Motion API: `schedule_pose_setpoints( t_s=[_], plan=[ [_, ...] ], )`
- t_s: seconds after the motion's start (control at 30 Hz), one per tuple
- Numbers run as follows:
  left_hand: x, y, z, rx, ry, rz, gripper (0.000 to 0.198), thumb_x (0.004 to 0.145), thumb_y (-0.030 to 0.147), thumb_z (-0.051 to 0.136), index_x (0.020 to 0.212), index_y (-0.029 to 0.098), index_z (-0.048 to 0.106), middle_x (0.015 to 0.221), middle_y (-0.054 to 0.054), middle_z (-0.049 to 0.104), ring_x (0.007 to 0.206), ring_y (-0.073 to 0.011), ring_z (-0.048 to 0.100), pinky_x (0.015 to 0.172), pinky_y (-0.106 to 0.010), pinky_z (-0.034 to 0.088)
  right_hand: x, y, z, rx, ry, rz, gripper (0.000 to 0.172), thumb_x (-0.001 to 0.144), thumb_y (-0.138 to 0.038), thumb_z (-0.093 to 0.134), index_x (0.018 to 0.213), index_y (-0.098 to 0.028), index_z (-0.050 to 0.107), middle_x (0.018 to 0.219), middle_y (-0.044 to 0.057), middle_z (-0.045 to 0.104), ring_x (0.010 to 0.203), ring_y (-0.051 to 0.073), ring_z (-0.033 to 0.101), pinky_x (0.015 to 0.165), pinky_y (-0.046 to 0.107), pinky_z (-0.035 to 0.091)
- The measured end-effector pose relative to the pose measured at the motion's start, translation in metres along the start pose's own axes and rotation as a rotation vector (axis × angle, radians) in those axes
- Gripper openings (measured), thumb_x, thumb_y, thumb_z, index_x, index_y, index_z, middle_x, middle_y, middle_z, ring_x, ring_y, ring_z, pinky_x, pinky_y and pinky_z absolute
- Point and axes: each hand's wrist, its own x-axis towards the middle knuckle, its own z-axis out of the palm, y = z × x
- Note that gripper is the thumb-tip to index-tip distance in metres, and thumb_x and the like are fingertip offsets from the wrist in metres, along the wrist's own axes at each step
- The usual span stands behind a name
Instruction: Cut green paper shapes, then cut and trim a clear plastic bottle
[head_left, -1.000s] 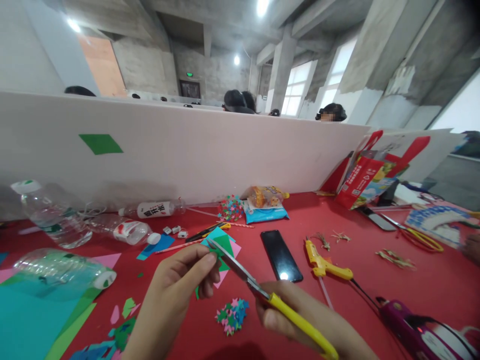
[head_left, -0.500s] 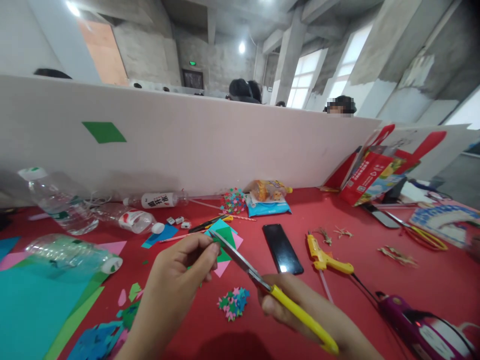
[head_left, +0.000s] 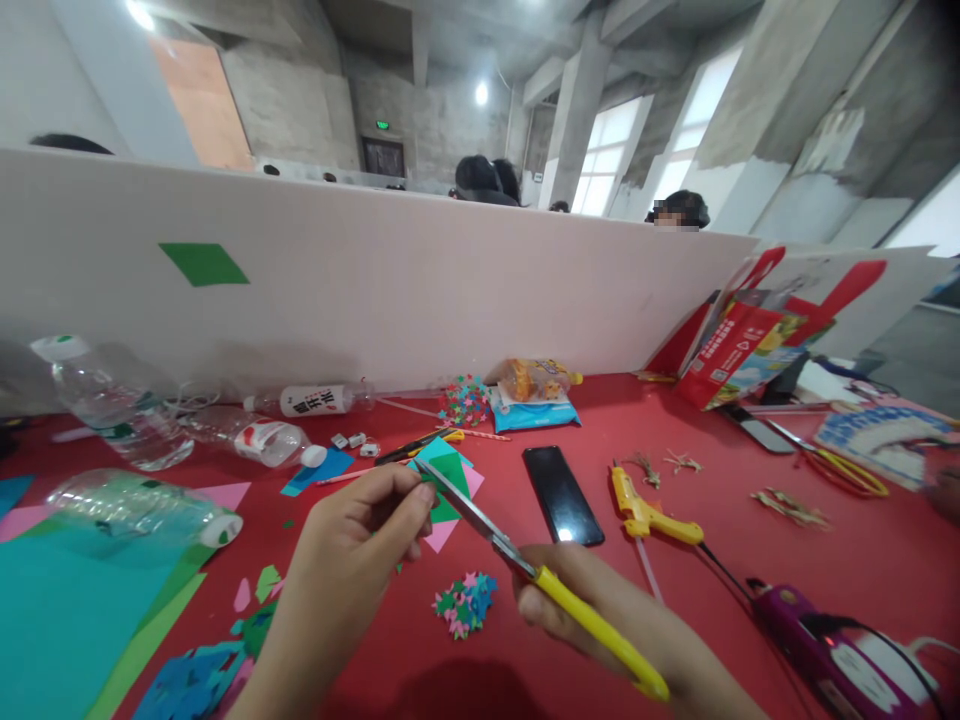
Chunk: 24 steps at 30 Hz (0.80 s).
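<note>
My right hand [head_left: 559, 590] is closed around scissors [head_left: 487, 530] with yellow handles, their blades pointing up and left. The blade tips reach the fingertips of my left hand [head_left: 367, 550], which is closed in a pinch. Whatever those fingers hold is too small or hidden to name. Behind the blades lie overlapping green, blue and pink paper squares [head_left: 450, 485] on the red table. Below the blades sits a small heap of cut paper stars [head_left: 465, 603] in pink, blue and green. Paper scraps [head_left: 187, 680] lie left of my left forearm.
Plastic bottles [head_left: 142, 505] and large coloured sheets [head_left: 67, 610] occupy the left side. A phone [head_left: 562, 495], a yellow glue gun [head_left: 649, 515] and a purple power strip [head_left: 817, 640] lie to the right. A white partition [head_left: 375, 290] stands behind, with people's heads beyond it.
Both hands and the scissors keep nearly the same pose. The whole view has shifted very slightly.
</note>
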Motion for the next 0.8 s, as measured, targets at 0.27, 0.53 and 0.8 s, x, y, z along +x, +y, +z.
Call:
schedule_pose_setpoints(
  t_s=[0.27, 0.53, 0.8],
  plan=[
    [0.002, -0.011, -0.001, -0.047, -0.060, -0.013, 0.019, 0.083, 0.034, 0.059, 0.069, 0.021, 0.063, 0.054, 0.005, 0.055, 0.049, -0.0099, 0.052, 0.046, -0.019, 0.039, 0.009, 0.018, -0.006, -0.008, 0.025, 0.050, 0.054, 0.070, -0.064, 0.076, 0.070, -0.020, 0.044, 0.063, -0.007, 0.033, 0.060, 0.011, 0.025, 0.048, 0.024, 0.024],
    [0.009, -0.007, 0.007, -0.082, -0.072, 0.007, 0.017, 0.079, 0.030, 0.059, 0.066, 0.021, 0.063, 0.054, 0.005, 0.057, 0.052, -0.0102, 0.054, 0.052, -0.019, 0.044, 0.002, -0.003, -0.008, -0.336, 0.262, 0.208, 0.027, 0.073, -0.033, 0.073, 0.072, -0.020, 0.049, 0.063, -0.006, 0.046, 0.056, 0.011, 0.035, 0.048, 0.024, 0.024],
    [0.011, -0.014, 0.002, -0.297, -0.048, -0.030, 0.007, 0.076, 0.027, 0.065, 0.076, 0.020, 0.066, 0.056, 0.005, 0.059, 0.053, -0.0107, 0.053, 0.053, -0.021, 0.044, -0.007, -0.003, -0.009, -0.528, 0.377, -0.014, 0.013, 0.075, -0.018, 0.061, 0.078, -0.021, 0.049, 0.065, -0.003, 0.053, 0.056, 0.013, 0.041, 0.051, 0.026, 0.021]
  ],
)
